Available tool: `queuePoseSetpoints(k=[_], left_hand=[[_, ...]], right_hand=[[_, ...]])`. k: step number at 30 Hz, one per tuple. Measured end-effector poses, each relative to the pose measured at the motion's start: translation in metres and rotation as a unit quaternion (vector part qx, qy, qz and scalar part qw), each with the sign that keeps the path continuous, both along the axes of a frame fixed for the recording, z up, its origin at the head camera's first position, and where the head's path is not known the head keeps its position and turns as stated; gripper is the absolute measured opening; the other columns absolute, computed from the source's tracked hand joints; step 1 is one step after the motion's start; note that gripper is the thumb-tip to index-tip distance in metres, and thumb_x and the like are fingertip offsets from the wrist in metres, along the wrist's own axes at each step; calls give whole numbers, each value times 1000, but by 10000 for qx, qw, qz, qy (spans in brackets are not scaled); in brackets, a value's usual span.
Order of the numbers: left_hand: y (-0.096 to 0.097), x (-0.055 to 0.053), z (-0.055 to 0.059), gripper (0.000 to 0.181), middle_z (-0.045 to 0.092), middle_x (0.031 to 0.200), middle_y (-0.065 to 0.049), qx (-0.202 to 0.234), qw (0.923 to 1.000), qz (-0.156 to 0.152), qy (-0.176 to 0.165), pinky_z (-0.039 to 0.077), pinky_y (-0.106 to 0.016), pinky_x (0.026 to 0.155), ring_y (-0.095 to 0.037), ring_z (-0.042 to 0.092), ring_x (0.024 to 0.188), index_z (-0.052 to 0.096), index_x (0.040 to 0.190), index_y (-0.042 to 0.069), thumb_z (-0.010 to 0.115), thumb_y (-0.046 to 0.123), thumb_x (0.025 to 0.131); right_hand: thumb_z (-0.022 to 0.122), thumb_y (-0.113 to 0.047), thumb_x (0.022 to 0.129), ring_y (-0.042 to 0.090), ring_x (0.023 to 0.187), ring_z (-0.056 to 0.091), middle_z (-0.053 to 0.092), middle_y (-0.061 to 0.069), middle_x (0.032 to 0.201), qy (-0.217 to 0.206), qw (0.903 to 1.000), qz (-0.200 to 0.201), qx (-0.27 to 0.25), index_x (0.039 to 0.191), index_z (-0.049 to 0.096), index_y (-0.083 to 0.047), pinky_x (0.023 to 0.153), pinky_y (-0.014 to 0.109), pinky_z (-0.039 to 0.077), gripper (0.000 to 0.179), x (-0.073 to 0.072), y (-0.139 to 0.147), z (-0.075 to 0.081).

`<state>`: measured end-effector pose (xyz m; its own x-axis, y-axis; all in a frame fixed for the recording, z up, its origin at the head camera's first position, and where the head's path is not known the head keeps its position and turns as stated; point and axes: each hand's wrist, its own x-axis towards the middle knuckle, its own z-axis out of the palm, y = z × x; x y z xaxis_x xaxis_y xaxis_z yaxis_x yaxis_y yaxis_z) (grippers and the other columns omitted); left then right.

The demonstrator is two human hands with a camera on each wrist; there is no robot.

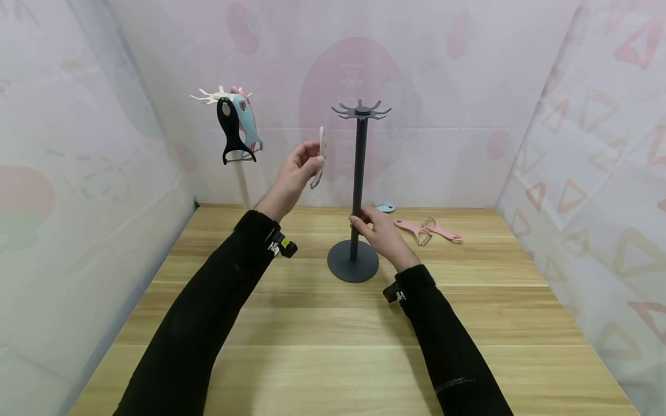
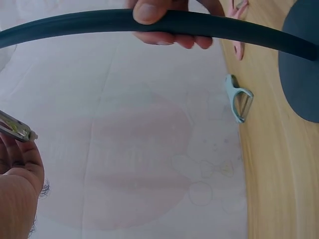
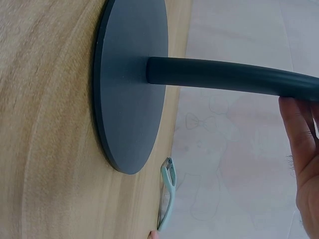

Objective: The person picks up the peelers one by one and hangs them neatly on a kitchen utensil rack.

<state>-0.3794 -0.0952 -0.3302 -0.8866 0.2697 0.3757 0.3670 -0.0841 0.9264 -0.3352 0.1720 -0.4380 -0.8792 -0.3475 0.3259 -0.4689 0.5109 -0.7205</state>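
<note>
My left hand (image 1: 291,179) holds a white peeler (image 1: 321,151) in the air by pinching it between thumb and fingers, left of the dark grey stand's pole. The peeler is seen nearly edge-on; in the left wrist view only its blade end (image 2: 19,130) shows. Low on the pole (image 1: 360,167) of the upright grey stand, my right hand (image 1: 384,236) grips with thumb and fingers. The left wrist view shows that thumb (image 2: 148,12) across the pole. The stand's round base (image 3: 132,94) sits on the table, and its top hooks (image 1: 362,110) carry nothing.
A white hook stand (image 1: 212,97) at the back left bears a black peeler (image 1: 229,124), a light blue peeler (image 1: 247,118) and something pink. Behind and right of my right hand lie a light blue peeler (image 1: 385,208) and two pink peelers (image 1: 411,226) on the wooden table (image 1: 322,346).
</note>
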Motion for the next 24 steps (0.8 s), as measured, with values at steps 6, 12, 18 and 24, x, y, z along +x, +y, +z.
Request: queuePoseSetpoints(k=[6, 12, 18, 24], left_hand=[[9, -4, 16, 42, 62, 130, 5, 83, 9999, -41, 71, 49, -29, 107, -12, 57, 118, 55, 160, 5, 59, 19, 121], [17, -8, 29, 41, 61, 128, 4, 96, 9998, -23, 162, 48, -29, 106, -13, 56, 118, 55, 160, 6, 60, 18, 121], [23, -9, 40, 42, 62, 127, 5, 148, 9995, -73, 263, 48, -28, 103, -12, 56, 117, 56, 161, 6, 60, 19, 121], [29, -11, 48, 43, 62, 127, 5, 133, 9994, -92, 301, 48, -29, 104, -11, 56, 117, 55, 162, 6, 60, 19, 122]], right_hand=[[64, -33, 124, 32, 115, 77, 76, 12, 119, -2, 10000, 34, -53, 132, 76, -5, 106, 54, 66, 31, -1, 1, -1], [65, -32, 124, 31, 114, 77, 77, 12, 118, 44, 9999, 84, -74, 130, 75, -10, 105, 54, 66, 25, -1, 1, -1], [65, -31, 124, 32, 115, 77, 76, 12, 117, 73, 9999, 75, -87, 129, 76, -9, 106, 55, 66, 25, -2, 1, -1], [65, -32, 124, 32, 115, 78, 77, 11, 116, 4, 10000, 27, -80, 130, 76, -10, 104, 53, 68, 25, -1, 0, 0]])
